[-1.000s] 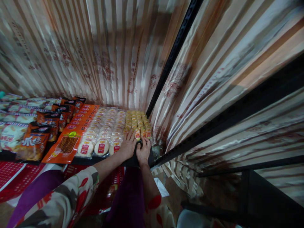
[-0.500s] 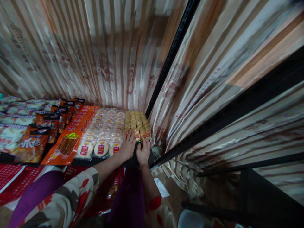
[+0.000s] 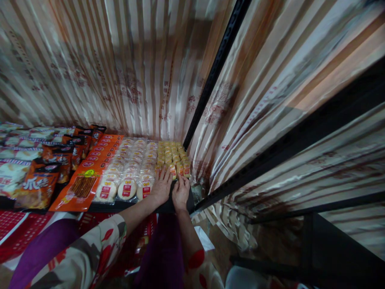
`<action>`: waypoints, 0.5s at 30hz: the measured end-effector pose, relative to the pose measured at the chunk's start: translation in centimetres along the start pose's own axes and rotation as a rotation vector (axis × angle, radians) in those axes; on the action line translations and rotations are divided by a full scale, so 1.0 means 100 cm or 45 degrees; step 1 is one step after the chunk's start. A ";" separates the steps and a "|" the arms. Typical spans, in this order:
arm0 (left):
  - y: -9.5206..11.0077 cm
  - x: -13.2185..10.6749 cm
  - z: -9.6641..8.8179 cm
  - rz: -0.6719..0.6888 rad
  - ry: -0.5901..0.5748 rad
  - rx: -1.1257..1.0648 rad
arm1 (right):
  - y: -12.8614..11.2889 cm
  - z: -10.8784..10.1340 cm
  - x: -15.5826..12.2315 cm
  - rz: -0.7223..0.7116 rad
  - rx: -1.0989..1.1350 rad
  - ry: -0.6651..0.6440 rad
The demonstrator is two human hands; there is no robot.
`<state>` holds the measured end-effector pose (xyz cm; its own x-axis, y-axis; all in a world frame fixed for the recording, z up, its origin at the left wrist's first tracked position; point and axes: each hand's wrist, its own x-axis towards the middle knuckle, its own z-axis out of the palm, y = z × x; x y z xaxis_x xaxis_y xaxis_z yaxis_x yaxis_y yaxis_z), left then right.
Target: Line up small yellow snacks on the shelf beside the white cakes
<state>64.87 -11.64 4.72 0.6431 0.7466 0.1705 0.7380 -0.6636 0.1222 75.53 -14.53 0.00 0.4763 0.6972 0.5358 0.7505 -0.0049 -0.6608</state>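
Observation:
My left hand [image 3: 161, 188] lies with its fingers stretched out on the front left of a block of small yellow-wrapped snack packets [image 3: 172, 150]. Beside it, my right hand [image 3: 181, 193] rests its extended fingertips against the front-row packets with red labels. Neither hand has a packet lifted; the fingers partly cover the front row. Just left of my left hand stand rows of round white rice crackers [image 3: 126, 188] in clear wrappers with red labels. All of these sit on a black shelf [image 3: 166, 206].
Left along the shelf are a flat orange snack pack [image 3: 81, 186], dark-and-orange snack bags [image 3: 39, 185] and white bags [image 3: 12, 174]. A black metal upright [image 3: 210, 86] rises at the shelf's back right corner. Striped curtains [image 3: 135, 60] hang behind. Red baskets [image 3: 27, 230] are below.
My right hand's fingers have straightened a little and its thumb has drawn in against the packets. My left hand stays in nearly the same place. The view has shifted slightly.

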 end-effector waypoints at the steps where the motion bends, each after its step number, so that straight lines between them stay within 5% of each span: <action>1: 0.000 0.000 0.000 0.001 -0.001 0.006 | 0.000 0.000 0.001 0.005 0.006 0.000; 15: -0.002 0.001 0.005 0.036 0.054 -0.043 | 0.007 0.003 0.010 0.036 0.038 0.032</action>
<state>64.87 -11.44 4.20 0.6537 0.7253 0.2159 0.7120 -0.6861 0.1494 76.43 -13.65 -0.05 0.5083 0.6791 0.5295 0.7229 -0.0024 -0.6909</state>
